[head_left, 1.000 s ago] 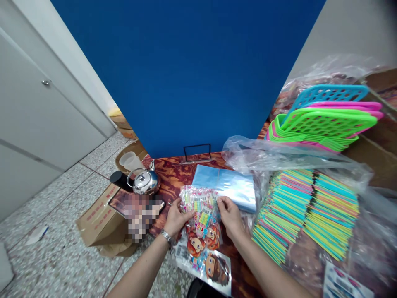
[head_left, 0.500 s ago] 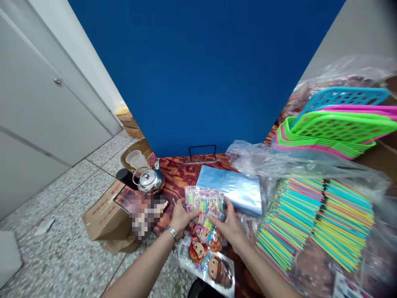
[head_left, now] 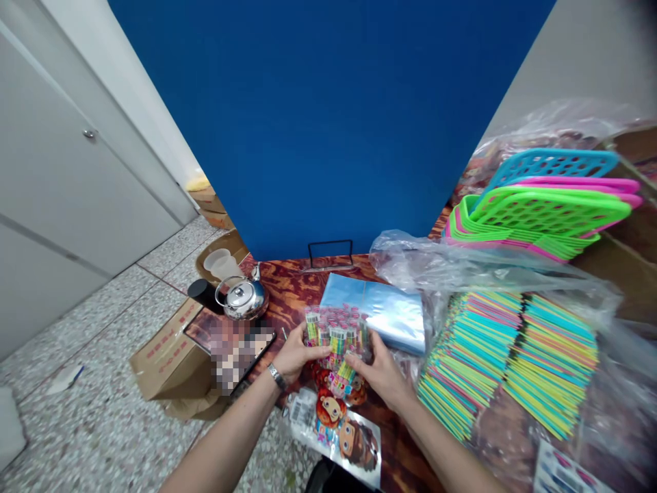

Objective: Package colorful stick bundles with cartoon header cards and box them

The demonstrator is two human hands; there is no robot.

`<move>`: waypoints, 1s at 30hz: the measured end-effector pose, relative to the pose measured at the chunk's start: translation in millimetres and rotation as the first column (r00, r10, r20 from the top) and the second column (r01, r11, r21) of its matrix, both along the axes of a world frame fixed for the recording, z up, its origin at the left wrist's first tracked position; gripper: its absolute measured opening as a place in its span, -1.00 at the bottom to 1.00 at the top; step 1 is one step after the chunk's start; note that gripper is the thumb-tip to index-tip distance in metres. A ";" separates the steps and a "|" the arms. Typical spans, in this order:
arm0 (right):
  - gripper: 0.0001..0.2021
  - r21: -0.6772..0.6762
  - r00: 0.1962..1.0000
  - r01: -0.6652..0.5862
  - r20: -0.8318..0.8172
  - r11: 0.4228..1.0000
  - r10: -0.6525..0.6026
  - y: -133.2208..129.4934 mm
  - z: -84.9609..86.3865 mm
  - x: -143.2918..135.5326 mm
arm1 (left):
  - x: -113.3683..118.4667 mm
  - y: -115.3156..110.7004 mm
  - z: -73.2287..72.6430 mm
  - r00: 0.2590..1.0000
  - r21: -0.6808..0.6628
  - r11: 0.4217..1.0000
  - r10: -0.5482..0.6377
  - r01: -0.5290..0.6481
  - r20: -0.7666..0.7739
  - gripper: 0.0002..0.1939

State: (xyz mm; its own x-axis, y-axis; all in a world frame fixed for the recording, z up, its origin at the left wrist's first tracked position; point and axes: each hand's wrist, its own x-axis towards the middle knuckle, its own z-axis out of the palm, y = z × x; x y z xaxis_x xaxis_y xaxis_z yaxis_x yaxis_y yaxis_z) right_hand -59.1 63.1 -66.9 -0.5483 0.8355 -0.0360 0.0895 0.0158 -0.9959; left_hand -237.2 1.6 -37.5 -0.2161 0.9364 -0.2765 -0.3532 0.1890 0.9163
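Note:
My left hand point(head_left: 298, 352) and my right hand point(head_left: 378, 368) hold a bunch of small clear packets with pink print and colored sticks point(head_left: 337, 335) between them, thumbs on the near side. A metal-band watch is on the left wrist. Just below the hands, a printed bag with cartoon faces point(head_left: 354, 441) lies at the table's near edge. Beyond my right hand is a stack of blue-silver plastic sleeves point(head_left: 382, 308). Rows of yellow, blue and pink sticks point(head_left: 472, 356) lie to the right on clear plastic.
A steel kettle point(head_left: 243, 298), a black cylinder point(head_left: 204, 294) and a partly blurred phone-like object point(head_left: 264, 339) are at left, near a cardboard box point(head_left: 169, 352). Stacked colored baskets point(head_left: 549, 209) stand at right. A blue panel point(head_left: 333, 123) rises behind a small black wire stand point(head_left: 330, 253).
The packets between my hands have shifted, and their barcodes now face up more clearly. The whole view has moved slightly, with most things a little further left.

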 end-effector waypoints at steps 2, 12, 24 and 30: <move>-0.39 0.139 0.991 -0.015 0.133 0.990 -0.003 3.0 -0.3 1.2 | 2.4 0.3 -0.3 1.000 0.034 0.999 -0.010 0.010 -0.002 -0.38; -0.31 0.724 0.827 0.081 0.334 0.685 -0.451 0.9 -11.8 -4.7 | 7.9 6.3 -22.9 0.989 -0.022 0.991 0.132 -0.134 -0.060 -0.41; -0.69 0.857 0.861 -0.135 0.350 0.498 -0.369 17.3 21.7 -6.5 | 4.6 5.9 -26.6 0.990 0.003 0.991 0.131 -0.131 -0.059 -0.42; -0.67 0.883 0.840 -0.211 0.383 0.419 -0.383 34.5 36.8 -45.8 | -2.7 -0.4 -24.4 0.999 0.096 0.995 0.041 -0.040 -0.014 -0.37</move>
State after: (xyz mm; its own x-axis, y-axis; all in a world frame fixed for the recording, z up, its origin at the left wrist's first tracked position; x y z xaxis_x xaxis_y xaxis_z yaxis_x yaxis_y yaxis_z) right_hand -104.9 97.6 -30.2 -0.6194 0.5899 0.5181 0.5689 0.7920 -0.2217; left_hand -239.8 1.2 -61.9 -0.2581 0.9487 -0.1825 -0.3443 0.0862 0.9349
